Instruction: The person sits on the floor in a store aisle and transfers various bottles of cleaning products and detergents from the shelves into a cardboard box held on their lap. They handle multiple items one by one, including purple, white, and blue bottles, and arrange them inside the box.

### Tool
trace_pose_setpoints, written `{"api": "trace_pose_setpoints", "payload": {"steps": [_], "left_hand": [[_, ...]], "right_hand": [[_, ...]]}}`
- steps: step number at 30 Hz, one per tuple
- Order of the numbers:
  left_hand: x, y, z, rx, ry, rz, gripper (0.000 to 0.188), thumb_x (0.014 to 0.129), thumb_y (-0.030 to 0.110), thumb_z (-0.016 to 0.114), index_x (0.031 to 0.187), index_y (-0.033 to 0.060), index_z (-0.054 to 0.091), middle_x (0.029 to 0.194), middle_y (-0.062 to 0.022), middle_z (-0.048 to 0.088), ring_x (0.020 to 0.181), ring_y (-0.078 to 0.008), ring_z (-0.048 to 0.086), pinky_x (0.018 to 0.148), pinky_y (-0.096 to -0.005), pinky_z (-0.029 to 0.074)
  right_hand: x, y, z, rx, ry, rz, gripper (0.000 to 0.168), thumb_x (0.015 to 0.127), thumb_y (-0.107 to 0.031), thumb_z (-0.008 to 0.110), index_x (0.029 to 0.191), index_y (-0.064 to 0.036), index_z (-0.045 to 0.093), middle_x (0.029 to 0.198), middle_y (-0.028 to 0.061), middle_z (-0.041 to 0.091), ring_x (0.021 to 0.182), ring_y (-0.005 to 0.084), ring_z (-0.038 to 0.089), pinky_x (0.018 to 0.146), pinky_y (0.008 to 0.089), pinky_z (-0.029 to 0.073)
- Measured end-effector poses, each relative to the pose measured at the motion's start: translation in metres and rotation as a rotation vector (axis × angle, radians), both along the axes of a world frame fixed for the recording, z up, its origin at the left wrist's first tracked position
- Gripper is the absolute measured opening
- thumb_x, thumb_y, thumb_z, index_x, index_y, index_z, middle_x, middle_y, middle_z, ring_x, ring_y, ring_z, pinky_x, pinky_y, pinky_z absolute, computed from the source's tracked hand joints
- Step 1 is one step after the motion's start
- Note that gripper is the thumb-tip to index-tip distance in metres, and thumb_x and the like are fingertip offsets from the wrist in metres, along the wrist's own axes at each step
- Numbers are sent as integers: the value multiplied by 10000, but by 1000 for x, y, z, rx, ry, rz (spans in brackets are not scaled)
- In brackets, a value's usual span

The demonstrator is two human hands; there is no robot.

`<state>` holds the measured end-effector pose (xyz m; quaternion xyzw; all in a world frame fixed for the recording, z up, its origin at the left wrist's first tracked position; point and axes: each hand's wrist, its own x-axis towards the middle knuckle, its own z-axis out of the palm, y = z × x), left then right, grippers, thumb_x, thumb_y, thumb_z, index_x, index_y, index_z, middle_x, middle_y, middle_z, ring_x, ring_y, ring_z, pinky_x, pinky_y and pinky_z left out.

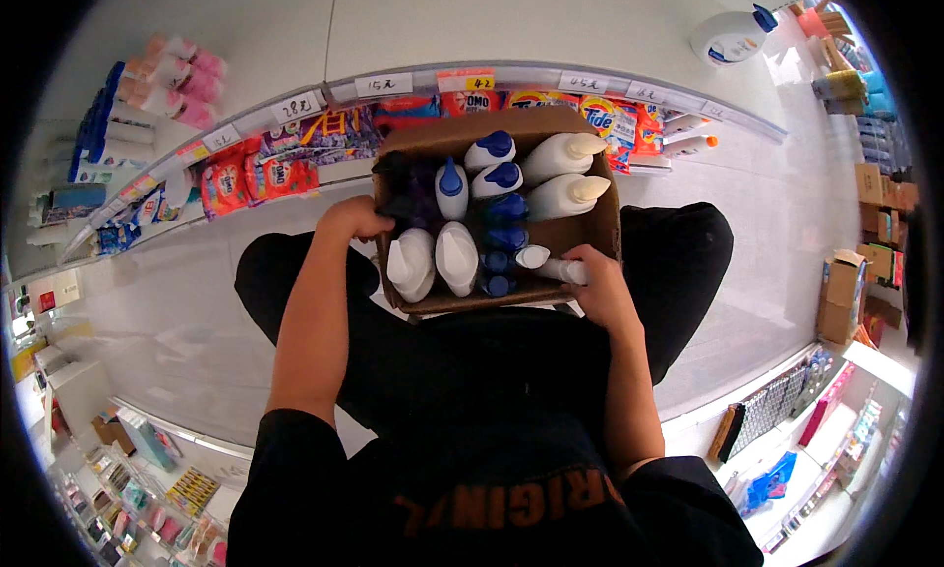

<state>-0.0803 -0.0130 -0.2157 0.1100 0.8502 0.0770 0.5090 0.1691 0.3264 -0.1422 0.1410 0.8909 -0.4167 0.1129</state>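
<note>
A cardboard box (611,231) full of upright plastic bottles rests in front of my lap. My left hand (359,219) grips the box's left wall, fingers over its edge. At the near right corner my right hand (599,285) is closed around a small white bottle (566,270) lying tilted inside the box. Two white bottles with cream caps (574,196) lean at the right; white bottles with blue caps (492,151) stand at the back and middle. Two larger white bottles (456,259) fill the near left, beside dark blue caps (498,284). Dark items at the left are blurred.
Ahead runs a white shelf with a price-tag rail (380,85); red detergent bags (284,177) and Tide bags (608,123) lie beneath. A white jug (730,38) lies on top at right, pink-wrapped packs (177,80) at left. More stocked shelves stand behind on both sides.
</note>
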Motion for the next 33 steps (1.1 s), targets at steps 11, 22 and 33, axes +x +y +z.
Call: {"api": "trace_pose_setpoints", "payload": {"steps": [11,22,33], "left_hand": [[3,2,1,-50,2,6,480,767,450,669,903,-9,704,805,-141,703,705,-249,689,676,-362,534],[3,6,8,-26,-7,19,482,757,443,668,919,-10,698,794,-140,697,687,-240,687,655,-361,535],[2,3,5,-43,4,7,479,755,456,676,872,-8,698,780,-129,693,699,-244,688,656,-364,536]], "right_hand": [[1,-21,-10,-30,-17,54,424,638,21,794,976,-10,541,999,168,592,948,358,593,824,381,481],[-2,-29,-7,-69,-14,12,420,639,12,804,965,-7,539,990,170,603,946,340,603,827,372,484],[-5,-9,7,-180,-59,42,430,632,31,805,987,-11,566,1007,120,625,946,230,610,852,333,483]]}}
